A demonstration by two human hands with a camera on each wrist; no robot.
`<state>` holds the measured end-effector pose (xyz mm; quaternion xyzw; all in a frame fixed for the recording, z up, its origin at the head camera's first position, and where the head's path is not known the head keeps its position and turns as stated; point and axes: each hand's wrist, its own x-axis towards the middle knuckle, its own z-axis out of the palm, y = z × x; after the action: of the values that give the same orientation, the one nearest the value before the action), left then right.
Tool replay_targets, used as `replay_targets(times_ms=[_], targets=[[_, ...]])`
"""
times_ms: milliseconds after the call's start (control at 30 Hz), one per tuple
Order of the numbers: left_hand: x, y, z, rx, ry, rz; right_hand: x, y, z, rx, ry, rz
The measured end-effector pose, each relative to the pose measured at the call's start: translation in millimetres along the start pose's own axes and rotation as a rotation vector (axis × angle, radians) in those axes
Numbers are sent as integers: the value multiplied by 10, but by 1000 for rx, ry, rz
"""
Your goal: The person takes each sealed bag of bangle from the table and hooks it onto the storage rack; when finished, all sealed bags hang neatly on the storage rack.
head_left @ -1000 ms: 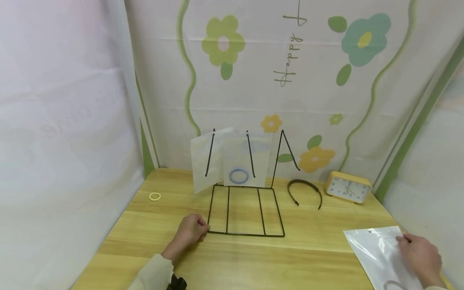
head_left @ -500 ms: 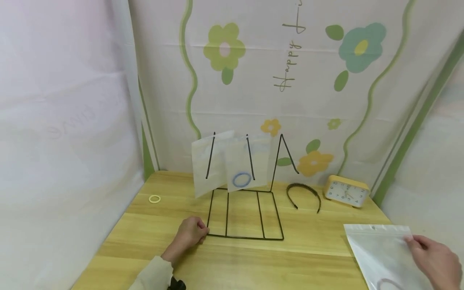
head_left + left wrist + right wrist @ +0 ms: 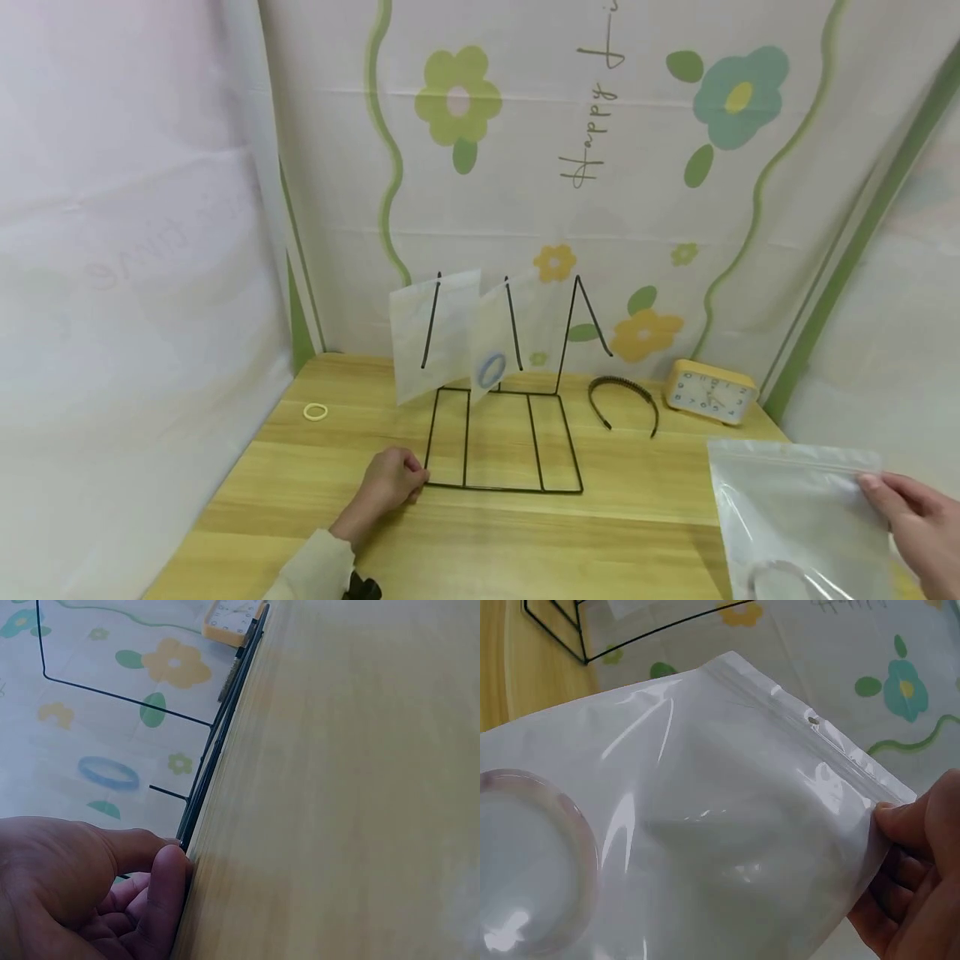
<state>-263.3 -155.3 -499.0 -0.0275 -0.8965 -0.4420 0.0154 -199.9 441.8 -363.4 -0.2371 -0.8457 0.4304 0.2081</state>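
Note:
A black wire display rack (image 3: 502,488) with three prongs stands on the table. My left hand (image 3: 390,481) pinches its front left corner between thumb and finger, also seen close in the left wrist view. Two translucent bags hang on the rack: one bag (image 3: 408,333) on the left prong, and a second bag (image 3: 491,325) with a blue ring on the middle prong, turned at an angle. At the right, my right hand (image 3: 918,525) pinches the upper side edge of a zip-lock bag (image 3: 727,772). Inside that bag lies a pale pinkish ring (image 3: 589,855); a hang hole shows near its top.
A dark headband (image 3: 626,382) lies right of the rack, and a yellow-framed clock (image 3: 711,393) stands behind it at the back right. On the left of the wooden table (image 3: 525,550) lies a small pale yellow ring (image 3: 306,412). Printed cloth hangs behind.
My right hand has moved right, and the bag it holds has come up and faces the camera more squarely. The blue-ring bag has swung round on its prong. My left hand stays at the rack corner.

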Motion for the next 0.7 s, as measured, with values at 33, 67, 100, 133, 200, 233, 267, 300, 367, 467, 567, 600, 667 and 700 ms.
replay_targets(times_ms=[33, 67, 100, 133, 200, 233, 267, 300, 367, 467, 567, 600, 667, 700], targets=[[1, -2, -1, 1, 0, 1, -24, -1, -20, 68, -12, -34], [3, -4, -1, 1, -1, 2, -50, -4, -33, 130, -30, -70], [4, -5, -2, 2, -1, 3, -73, -12, -42, 185, -55, -113], [7, -6, -1, 4, -1, 4, -97, -22, -44, 210, -80, -153], [10, -10, 2, 8, 1, 7, -135, -48, -34, 237, -115, -214], [11, -11, 4, 8, 0, 7, -156, -59, -29, 239, -129, -243], [9, -9, 5, 7, -1, 8, -180, -73, -22, 265, -148, -263], [5, -9, 3, 5, -1, 6, -198, -94, -9, 310, -173, -273], [-3, -10, 0, 3, 0, 3, -240, -142, 29, 394, -207, -263], [-17, 0, -8, -4, -1, -3, -306, -240, 97, 432, -241, -248], [-22, 17, -11, -12, -1, -11, -348, -373, 173, 317, -247, -302], [-21, 23, -10, -15, -3, -15, -354, -415, 197, 298, -255, -332], [-16, 32, -8, -19, -1, -21, -358, -493, 255, 270, -269, -388], [-14, 33, -8, -17, 0, -22, -360, -525, 290, 289, -286, -403]])
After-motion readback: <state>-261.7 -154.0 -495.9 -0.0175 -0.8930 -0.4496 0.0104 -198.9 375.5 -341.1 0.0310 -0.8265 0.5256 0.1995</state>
